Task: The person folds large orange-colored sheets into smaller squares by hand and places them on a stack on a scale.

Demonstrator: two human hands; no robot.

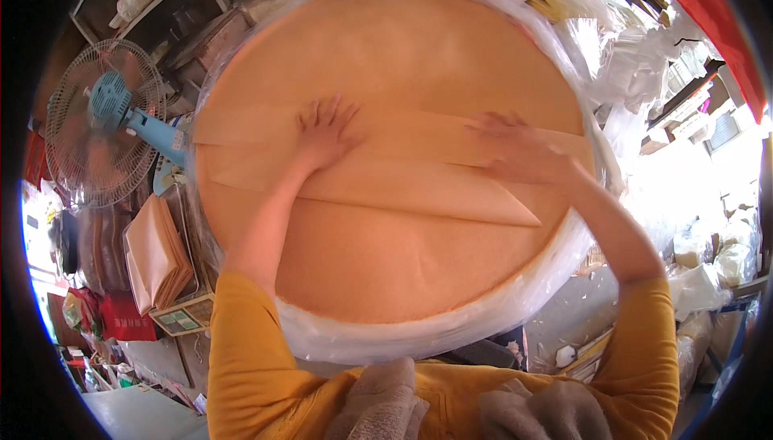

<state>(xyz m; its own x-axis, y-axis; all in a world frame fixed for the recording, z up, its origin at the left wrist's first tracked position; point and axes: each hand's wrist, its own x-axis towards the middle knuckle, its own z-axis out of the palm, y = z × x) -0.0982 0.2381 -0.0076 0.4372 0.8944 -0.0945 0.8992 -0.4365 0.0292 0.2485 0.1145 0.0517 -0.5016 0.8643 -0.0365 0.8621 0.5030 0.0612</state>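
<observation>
A large, thin, tan sheet (416,271) covers the round top before me. Across its middle lie long flat folds (386,192), one tapering to a point at the right. My left hand (329,135) lies palm down on the folded band, fingers spread. On the right part of the band rests my right hand (516,147), blurred, with its fingers apart. Neither hand grips anything. Whether the folds belong to one sheet or to several, I cannot tell.
Clear plastic film (435,340) wraps the round top's rim. At the left stand a blue electric fan (109,102) and a stack of folded tan sheets (157,253) in a wire rack. Plastic bags (634,59) crowd the right side. A grey towel (386,401) hangs at my chest.
</observation>
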